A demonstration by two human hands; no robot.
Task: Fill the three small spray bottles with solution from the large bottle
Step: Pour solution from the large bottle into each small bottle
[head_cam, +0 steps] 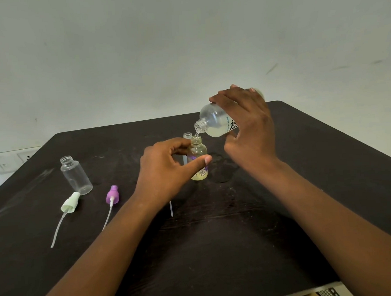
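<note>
My right hand (247,124) grips the large clear bottle (213,122), tipped with its neck down to the left. A thin stream runs from it into a small spray bottle with purple flowers (198,158), which holds yellowish liquid. My left hand (168,169) steadies that small bottle between thumb and fingers. Behind it the open neck of a second small bottle (187,135) shows, its body hidden by my fingers. A third small bottle (76,175), clear and uncapped, stands at the left.
On the dark table (240,236) lie a pale green spray head (70,203) and a purple spray head (112,195), each with a dip tube. Another tube (171,208) pokes out under my left wrist. Wall sockets (11,161) sit at the far left.
</note>
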